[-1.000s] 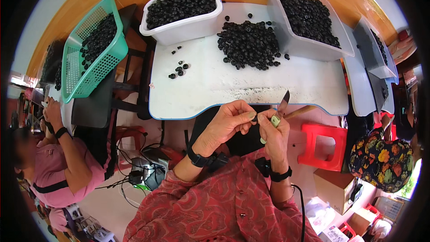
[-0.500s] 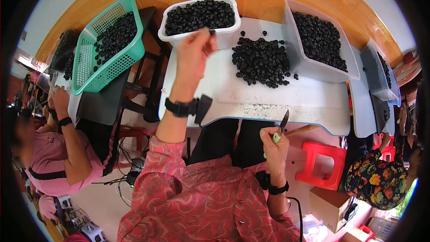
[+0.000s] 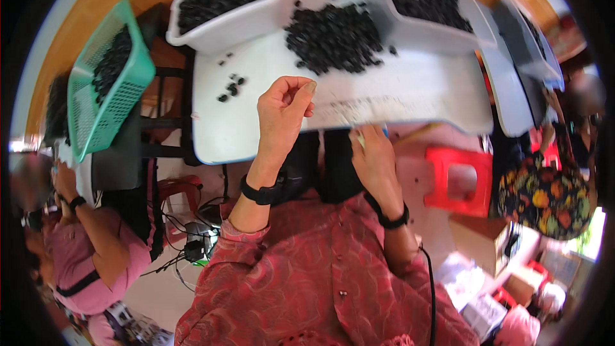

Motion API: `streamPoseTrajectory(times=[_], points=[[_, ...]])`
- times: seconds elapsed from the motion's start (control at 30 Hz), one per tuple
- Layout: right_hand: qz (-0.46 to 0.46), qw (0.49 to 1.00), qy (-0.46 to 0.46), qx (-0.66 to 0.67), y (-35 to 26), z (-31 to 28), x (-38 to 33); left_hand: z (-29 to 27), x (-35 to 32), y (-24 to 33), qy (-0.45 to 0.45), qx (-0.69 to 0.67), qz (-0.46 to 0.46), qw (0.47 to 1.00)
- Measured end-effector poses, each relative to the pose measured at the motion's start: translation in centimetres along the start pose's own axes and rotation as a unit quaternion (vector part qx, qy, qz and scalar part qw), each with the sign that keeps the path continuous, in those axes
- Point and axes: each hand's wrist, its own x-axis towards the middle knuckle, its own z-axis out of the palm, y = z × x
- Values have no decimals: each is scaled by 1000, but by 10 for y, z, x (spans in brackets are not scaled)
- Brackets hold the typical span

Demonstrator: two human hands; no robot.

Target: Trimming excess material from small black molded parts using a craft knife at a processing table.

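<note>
- Across the upper middle of the view, a white table [image 3: 410, 99] is being seen from above, its edges bent by the wide lens.
- Lower down, the frame is being filled by the person's red patterned shirt [image 3: 307, 282], with both forearms rising out of it toward the table.
- On the far left corner of the table, a white tub [image 3: 224, 22] is being shown heaped with small dark fruits; a second white tub [image 3: 435, 25], equally full, is being shown on the far right.
- Off the table's left side, a green mesh basket [image 3: 106, 112] holding more of the dark fruits is being shown tilted.
- Below the table's right edge, a red plastic stool [image 3: 464, 179] is being seen on the floor.
- Between the two tubs, a loose pile of dark fruits [image 3: 336, 38] is being shown lying on the tabletop, with a few strays near the left tub.
- The left hand [image 3: 282, 112] is being held raised over the table's near edge, fingers curled and thumb pressed to fingertip as if pinching; whether anything is being gripped cannot be told.
- The right hand [image 3: 371, 160] is being kept low, just under the table's near edge, closed around a small pale-handled tool [image 3: 359, 136], mostly hidden.
</note>
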Motion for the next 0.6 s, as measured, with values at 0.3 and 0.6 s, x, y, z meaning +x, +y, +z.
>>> streamPoseTrajectory(times=[0.3,0.6], points=[[33,985,-64,-157,9,-8,5,61,-78,-12,-159,235,284,916],[92,975,-64,-190,3,1,9,74,-113,-20,-325,362,403,775]])
